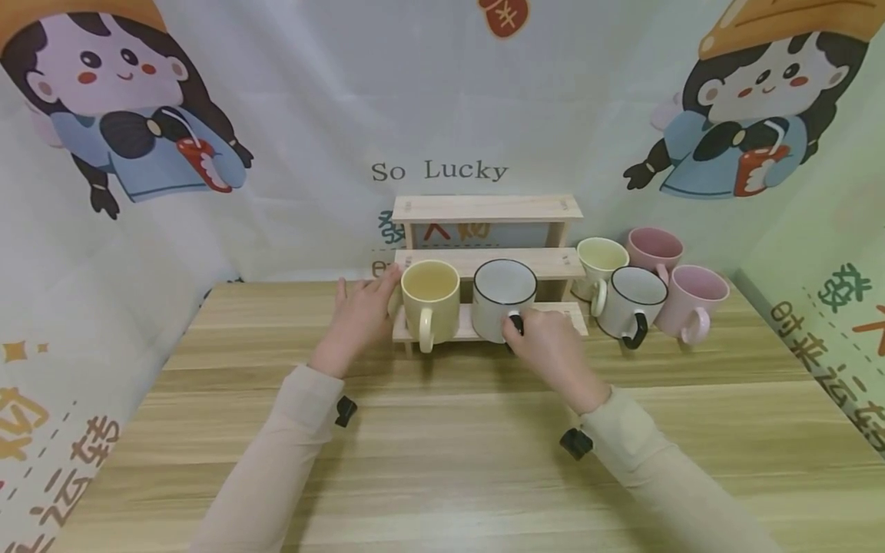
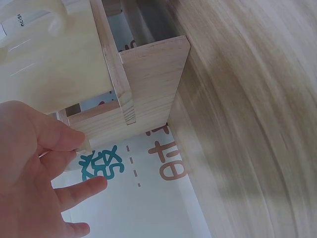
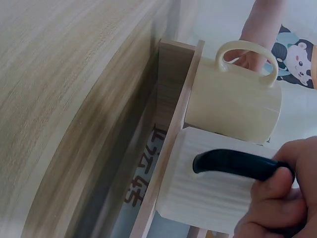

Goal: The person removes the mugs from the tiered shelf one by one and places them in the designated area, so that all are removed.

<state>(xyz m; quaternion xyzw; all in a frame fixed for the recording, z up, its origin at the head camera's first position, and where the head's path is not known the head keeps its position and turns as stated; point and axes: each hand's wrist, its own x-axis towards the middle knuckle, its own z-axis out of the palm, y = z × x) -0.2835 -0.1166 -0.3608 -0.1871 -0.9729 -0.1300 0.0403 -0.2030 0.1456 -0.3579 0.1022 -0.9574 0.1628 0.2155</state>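
Observation:
A white mug (image 1: 505, 296) with a black rim stands on the lowest step of a three-tier wooden rack (image 1: 488, 207). My right hand (image 1: 551, 346) grips its black handle (image 3: 237, 163), fingers curled around it. Directly left of it on the same step sits a yellow mug (image 1: 432, 296), its handle (image 3: 247, 47) facing me. At the rack's left end, my left hand (image 1: 362, 319) pinches the end of the middle step between thumb (image 2: 59, 134) and forefinger, the other fingers spread outward.
Right of the rack several mugs cluster on the wooden table (image 1: 442, 461): a pale green one (image 1: 588, 286), a dark pink one (image 1: 655, 246), a white one with a black handle (image 1: 625, 311) and a light pink one (image 1: 698, 296). A printed cloth (image 1: 311, 115) hangs behind.

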